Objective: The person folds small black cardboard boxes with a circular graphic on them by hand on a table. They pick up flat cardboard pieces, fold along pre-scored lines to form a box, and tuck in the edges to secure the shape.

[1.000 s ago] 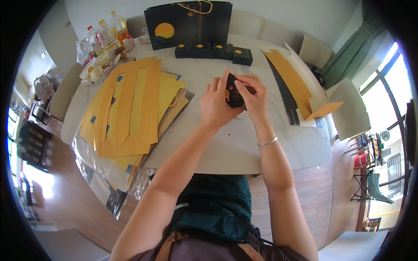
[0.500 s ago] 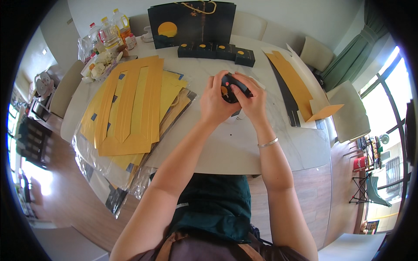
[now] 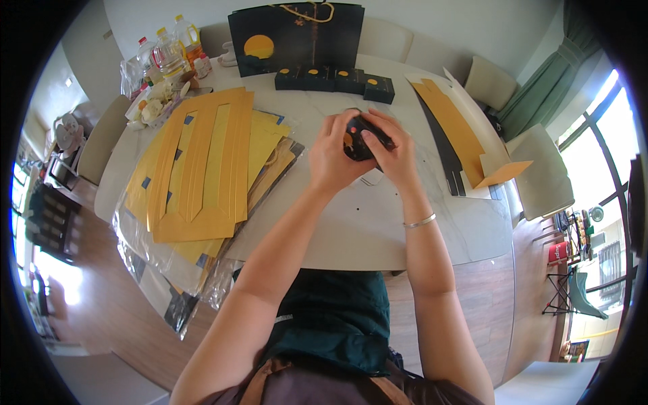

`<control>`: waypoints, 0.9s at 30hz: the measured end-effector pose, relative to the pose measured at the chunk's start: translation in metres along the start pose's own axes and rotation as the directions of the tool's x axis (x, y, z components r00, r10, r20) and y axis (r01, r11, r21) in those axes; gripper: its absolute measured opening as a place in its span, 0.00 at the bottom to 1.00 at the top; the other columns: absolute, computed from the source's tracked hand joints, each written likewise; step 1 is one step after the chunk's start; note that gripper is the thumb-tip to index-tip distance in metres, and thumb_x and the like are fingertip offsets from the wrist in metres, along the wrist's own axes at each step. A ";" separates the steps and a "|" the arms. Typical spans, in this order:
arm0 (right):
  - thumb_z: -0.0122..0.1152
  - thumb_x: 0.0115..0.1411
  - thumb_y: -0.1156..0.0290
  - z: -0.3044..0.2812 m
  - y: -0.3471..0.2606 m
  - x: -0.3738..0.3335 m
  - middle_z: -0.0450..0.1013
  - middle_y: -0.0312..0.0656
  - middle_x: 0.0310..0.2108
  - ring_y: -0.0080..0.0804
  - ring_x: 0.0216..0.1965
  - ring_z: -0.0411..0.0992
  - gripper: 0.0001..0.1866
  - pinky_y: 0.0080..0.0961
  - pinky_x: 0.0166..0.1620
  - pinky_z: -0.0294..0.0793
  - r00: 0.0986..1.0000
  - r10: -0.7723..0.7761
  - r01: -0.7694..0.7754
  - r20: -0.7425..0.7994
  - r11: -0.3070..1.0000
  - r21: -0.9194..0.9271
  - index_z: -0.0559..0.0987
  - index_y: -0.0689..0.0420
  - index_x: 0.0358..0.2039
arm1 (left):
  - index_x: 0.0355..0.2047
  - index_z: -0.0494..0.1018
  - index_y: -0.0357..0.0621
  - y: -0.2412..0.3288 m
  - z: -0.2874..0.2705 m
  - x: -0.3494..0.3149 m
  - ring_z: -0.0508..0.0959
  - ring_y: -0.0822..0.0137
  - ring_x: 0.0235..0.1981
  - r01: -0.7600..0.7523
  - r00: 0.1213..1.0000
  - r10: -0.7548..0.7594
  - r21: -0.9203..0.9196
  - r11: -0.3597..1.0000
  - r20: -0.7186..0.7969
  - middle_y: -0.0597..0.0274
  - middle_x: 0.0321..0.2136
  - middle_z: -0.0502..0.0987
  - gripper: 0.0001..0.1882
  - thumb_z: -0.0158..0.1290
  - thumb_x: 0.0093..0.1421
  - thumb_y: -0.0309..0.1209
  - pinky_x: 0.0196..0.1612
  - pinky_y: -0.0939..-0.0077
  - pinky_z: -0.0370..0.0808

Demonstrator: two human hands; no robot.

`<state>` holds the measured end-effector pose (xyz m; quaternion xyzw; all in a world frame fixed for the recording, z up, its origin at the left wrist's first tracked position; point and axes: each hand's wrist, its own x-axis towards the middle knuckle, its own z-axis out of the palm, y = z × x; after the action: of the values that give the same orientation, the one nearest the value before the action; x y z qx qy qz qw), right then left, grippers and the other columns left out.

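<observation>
Held black item looked smooth, glossy. Table was smooth, marble-veined. Golden sheets (card, by their look) had satin sheen; plastic film was crinkled, shiny. Bracelet looked polished metal.

pale wall, wooden floor, green curtain, bright window

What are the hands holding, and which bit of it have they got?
What looks like a black box. The left hand grips its left side; the right hand holds its right side, thumb on the patterned face.
</observation>
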<state>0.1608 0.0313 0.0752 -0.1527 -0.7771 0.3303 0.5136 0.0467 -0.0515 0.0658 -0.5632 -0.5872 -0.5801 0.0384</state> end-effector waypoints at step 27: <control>0.71 0.49 0.76 -0.032 0.020 0.006 0.73 0.39 0.43 0.28 0.47 0.72 0.25 0.27 0.52 0.72 0.867 0.410 -0.494 0.283 0.779 0.386 0.73 0.61 0.48 | 0.61 0.61 0.48 -0.029 -0.007 0.010 0.77 0.66 0.48 0.632 0.761 -0.359 -0.741 0.224 0.541 0.59 0.49 0.74 0.29 0.52 0.64 0.47 0.40 0.66 0.82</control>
<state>0.1851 0.0607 0.0745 -0.1823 -0.6641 0.6258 0.3663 0.0189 -0.0414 0.0564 -0.3409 -0.3293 -0.7012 -0.5325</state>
